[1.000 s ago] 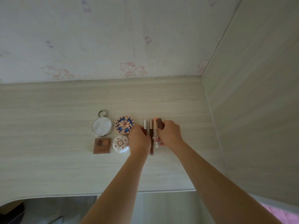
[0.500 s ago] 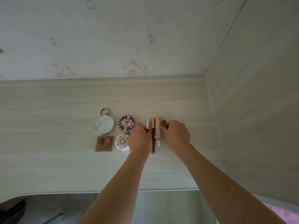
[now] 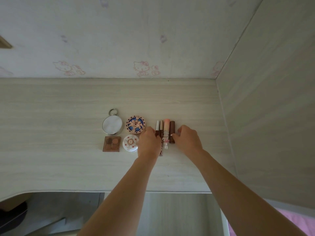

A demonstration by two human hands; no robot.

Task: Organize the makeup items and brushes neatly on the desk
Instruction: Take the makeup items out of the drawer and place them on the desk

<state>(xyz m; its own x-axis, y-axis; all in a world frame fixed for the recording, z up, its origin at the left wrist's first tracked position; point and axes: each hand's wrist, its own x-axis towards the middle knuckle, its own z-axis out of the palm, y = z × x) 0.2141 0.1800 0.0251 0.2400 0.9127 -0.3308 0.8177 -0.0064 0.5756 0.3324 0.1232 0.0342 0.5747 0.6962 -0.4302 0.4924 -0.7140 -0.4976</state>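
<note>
A row of slim makeup tubes lies side by side on the pale wooden desk [image 3: 68,108]: a white-capped tube [image 3: 157,127], a grey-capped tube [image 3: 161,126], a pink tube [image 3: 166,126] with a small bunny charm [image 3: 165,145], and a brown lipstick [image 3: 172,128]. My left hand [image 3: 148,144] presses its fingertips against the row's left side and hides the lower part of the left tubes. From the right, my right hand [image 3: 187,138] pinches the brown lipstick at its middle.
Left of the row sit a round ringed mirror [image 3: 112,125], a blue patterned compact [image 3: 135,125], a brown eyeshadow palette [image 3: 111,143] and a white round compact [image 3: 130,143]. A wooden side panel [image 3: 272,116] walls off the right. The desk's front edge [image 3: 119,191] is near me.
The brown lipstick went from tilted in my right hand to lying straight beside the pink tube. My right hand slid slightly right. My left hand stayed at the row.
</note>
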